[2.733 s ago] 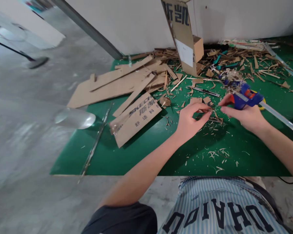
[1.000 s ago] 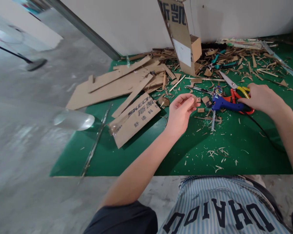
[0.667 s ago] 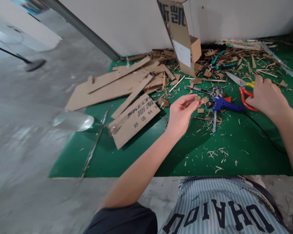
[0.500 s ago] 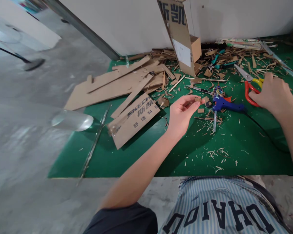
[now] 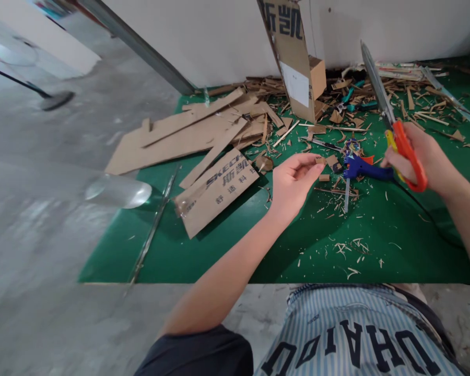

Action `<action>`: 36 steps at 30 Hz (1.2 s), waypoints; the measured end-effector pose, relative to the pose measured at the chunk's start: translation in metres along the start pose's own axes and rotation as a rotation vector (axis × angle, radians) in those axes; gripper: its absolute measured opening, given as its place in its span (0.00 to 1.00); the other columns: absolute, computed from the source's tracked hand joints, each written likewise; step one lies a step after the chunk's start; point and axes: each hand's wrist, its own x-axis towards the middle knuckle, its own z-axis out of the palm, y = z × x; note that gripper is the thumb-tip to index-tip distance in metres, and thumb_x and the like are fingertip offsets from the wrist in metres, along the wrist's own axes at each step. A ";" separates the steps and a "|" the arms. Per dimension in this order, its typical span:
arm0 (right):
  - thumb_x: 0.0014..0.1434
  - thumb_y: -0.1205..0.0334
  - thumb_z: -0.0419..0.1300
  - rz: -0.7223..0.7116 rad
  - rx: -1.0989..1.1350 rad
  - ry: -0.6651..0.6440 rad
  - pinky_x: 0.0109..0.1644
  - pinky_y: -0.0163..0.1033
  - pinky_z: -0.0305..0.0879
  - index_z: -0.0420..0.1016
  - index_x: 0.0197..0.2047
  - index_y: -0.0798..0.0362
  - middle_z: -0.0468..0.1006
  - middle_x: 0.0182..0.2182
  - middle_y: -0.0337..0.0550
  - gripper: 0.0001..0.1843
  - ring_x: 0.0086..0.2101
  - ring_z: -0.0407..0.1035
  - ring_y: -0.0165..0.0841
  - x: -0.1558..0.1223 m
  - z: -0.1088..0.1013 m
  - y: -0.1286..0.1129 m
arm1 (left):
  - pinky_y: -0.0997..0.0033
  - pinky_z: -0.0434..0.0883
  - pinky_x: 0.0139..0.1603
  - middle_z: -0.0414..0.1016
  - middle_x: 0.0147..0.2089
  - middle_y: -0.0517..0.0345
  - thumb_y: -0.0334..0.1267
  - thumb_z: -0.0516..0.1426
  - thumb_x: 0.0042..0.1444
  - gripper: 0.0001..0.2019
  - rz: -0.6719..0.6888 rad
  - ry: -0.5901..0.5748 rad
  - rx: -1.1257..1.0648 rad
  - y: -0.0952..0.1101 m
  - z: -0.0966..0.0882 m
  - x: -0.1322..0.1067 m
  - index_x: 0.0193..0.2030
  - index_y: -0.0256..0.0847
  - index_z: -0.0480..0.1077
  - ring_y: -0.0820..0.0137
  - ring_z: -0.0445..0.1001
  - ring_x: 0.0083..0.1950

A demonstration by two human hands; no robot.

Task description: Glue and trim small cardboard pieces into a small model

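1. Left hand (image 5: 292, 183) pinches a small cardboard piece (image 5: 320, 161) over the green table (image 5: 180, 261).
2. Glue gun (image 5: 366, 168) lies between the hands.
3. Right hand (image 5: 429, 154) grips the scissors (image 5: 387, 111) by their handles, blades pointing away.
4. Cardboard scraps (image 5: 410, 99) lie along the wall (image 5: 415, 31).

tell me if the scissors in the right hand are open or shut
The scissors in the right hand look shut: their blades lie together as one narrow, tapering shape.
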 end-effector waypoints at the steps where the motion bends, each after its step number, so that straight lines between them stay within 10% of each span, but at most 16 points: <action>1: 0.58 0.45 0.65 -0.034 -0.069 0.000 0.36 0.44 0.69 0.65 0.52 0.51 0.80 0.34 0.48 0.26 0.31 0.73 0.39 -0.002 0.003 -0.001 | 0.68 0.79 0.45 0.83 0.37 0.59 0.40 0.69 0.49 0.09 0.000 0.005 0.005 0.000 0.000 0.000 0.38 0.44 0.80 0.70 0.81 0.40; 7: 0.57 0.30 0.58 -0.289 -0.438 -0.082 0.48 0.53 0.69 0.61 0.65 0.57 0.76 0.50 0.60 0.46 0.47 0.72 0.52 -0.006 0.006 0.004 | 0.69 0.79 0.43 0.83 0.35 0.59 0.42 0.69 0.50 0.09 0.040 0.024 0.043 -0.001 -0.003 0.002 0.37 0.44 0.81 0.70 0.80 0.38; 19: 0.63 0.28 0.49 -0.366 -0.702 -0.036 0.34 0.46 0.66 0.66 0.64 0.51 0.79 0.43 0.57 0.40 0.40 0.75 0.50 -0.011 0.006 -0.003 | 0.66 0.79 0.50 0.83 0.38 0.59 0.39 0.68 0.53 0.06 0.181 0.049 0.150 0.003 -0.006 0.004 0.38 0.45 0.79 0.70 0.81 0.41; 36: 0.66 0.31 0.47 -0.493 -0.755 -0.094 0.34 0.45 0.67 0.67 0.65 0.59 0.80 0.49 0.63 0.42 0.44 0.76 0.51 -0.016 0.018 -0.006 | 0.62 0.79 0.51 0.83 0.36 0.62 0.43 0.73 0.46 0.12 0.017 0.050 -0.246 0.005 0.000 0.004 0.33 0.45 0.78 0.70 0.82 0.39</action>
